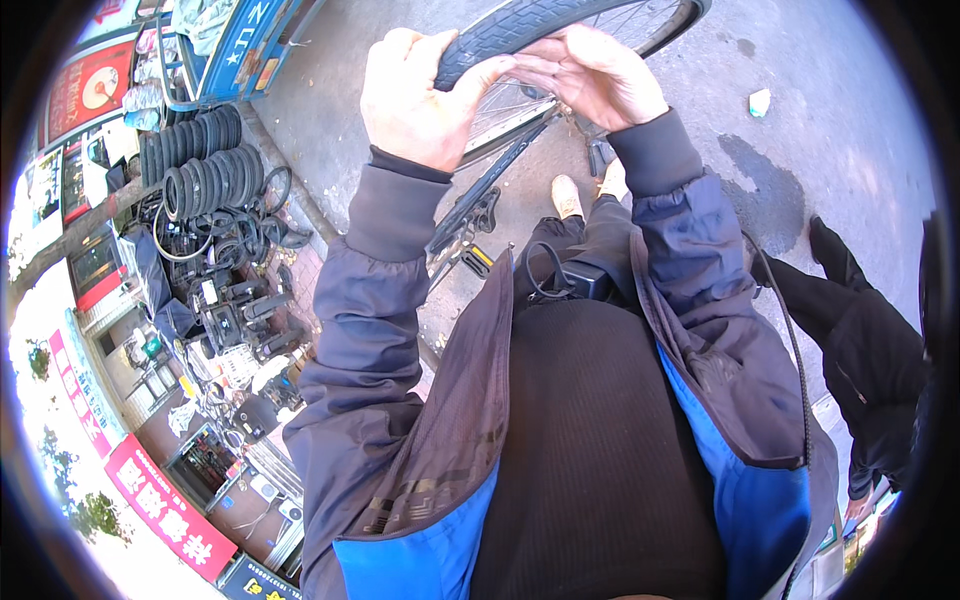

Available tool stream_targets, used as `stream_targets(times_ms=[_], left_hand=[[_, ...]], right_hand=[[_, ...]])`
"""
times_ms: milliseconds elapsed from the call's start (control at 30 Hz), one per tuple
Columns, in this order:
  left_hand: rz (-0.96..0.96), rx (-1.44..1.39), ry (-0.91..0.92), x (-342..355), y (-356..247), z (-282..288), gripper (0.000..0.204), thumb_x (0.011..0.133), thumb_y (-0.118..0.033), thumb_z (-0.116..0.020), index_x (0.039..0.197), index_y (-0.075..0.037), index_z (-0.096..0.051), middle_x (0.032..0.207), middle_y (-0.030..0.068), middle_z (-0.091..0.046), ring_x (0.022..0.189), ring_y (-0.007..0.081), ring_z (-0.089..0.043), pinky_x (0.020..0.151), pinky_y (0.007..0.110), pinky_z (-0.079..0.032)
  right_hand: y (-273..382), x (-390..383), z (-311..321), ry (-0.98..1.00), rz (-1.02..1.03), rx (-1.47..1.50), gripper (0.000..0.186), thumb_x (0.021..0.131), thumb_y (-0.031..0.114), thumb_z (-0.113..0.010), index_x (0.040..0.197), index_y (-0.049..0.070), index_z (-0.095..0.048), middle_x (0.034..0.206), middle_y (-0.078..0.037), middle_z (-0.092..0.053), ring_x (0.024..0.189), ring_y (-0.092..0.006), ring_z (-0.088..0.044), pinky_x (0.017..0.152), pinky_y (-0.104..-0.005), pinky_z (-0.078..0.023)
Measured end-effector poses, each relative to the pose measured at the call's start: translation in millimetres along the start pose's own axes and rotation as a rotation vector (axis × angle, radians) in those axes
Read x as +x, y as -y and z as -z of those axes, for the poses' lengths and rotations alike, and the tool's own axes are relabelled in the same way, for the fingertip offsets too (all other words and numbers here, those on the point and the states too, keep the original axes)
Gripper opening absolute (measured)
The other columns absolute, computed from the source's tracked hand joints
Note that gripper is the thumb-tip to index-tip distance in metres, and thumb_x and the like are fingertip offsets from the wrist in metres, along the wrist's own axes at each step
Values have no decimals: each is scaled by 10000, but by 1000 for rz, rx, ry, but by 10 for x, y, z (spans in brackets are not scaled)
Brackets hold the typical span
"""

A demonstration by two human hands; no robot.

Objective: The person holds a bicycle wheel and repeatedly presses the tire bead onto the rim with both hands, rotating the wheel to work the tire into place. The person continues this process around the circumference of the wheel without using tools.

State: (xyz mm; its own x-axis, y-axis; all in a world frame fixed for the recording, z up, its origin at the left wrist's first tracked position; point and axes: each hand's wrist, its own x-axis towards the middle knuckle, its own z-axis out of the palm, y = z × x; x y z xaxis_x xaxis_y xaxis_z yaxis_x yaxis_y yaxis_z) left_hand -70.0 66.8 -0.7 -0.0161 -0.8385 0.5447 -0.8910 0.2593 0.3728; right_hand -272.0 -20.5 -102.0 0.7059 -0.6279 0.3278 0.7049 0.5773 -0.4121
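Note:
Both my arms reach up to a black bicycle tire (pixel 510 30) on a spoked wheel at the top of the view. My left hand (pixel 415 100) is closed on the tire at its left end, thumb along the near side. My right hand (pixel 600 80) is bent around the tire's lower side, palm partly showing, with its fingers reaching toward my left thumb. Below the wheel runs the dark bicycle frame (pixel 495 175), tilted, with a pedal (pixel 477 261) bearing yellow reflectors. The far side of the tire is out of view.
Stacked black tires (pixel 212 180) and a heap of bike parts (pixel 240 310) lie on the left by shopfronts. A blue cart (pixel 245 50) stands at the upper left. To the right, a person in dark clothes (pixel 865 345) is close by, near a wet patch (pixel 765 190).

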Motion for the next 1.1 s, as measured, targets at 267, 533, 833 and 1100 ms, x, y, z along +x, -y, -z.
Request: stream_targets(times_ms=[267, 533, 833, 1100], left_hand=[[76, -142, 56, 91, -39, 56, 291, 788, -187, -982, 980, -34, -826, 802, 59, -624, 752, 217, -627, 709, 348, -516], [227, -286, 178, 176, 80, 118, 231, 819, -131, -972, 946, -8, -822, 787, 22, -630, 712, 131, -575, 671, 304, -473], [371, -337, 278, 270, 144, 172, 254, 817, -166, -980, 890, 8, -809, 748, 31, -658, 671, 123, -581, 650, 303, -481], [456, -353, 357, 377, 220, 224, 280, 930, -243, -889, 875, 17, -802, 763, 59, -703, 683, 104, -592, 665, 303, -479]], right_hand=[[446, -102, -273, -274, -292, -1233, 363, 1030, 253, -767, 1304, 18, -804, 1183, -115, -830, 1101, -180, -750, 1001, -351, -583], [1069, -70, -224, -255, 661, -2003, 574, 851, 332, -950, 1331, 87, -754, 1206, -100, -758, 1151, -271, -713, 1037, -400, -558], [1203, 371, 153, 14, 405, -2234, 569, 983, 620, -737, 1121, 68, -720, 978, -142, -679, 898, -350, -678, 806, -433, -545], [1262, 609, 120, 61, 274, -2215, 520, 1021, 587, -709, 958, 71, -697, 811, -157, -630, 757, -371, -661, 710, -428, -541]])
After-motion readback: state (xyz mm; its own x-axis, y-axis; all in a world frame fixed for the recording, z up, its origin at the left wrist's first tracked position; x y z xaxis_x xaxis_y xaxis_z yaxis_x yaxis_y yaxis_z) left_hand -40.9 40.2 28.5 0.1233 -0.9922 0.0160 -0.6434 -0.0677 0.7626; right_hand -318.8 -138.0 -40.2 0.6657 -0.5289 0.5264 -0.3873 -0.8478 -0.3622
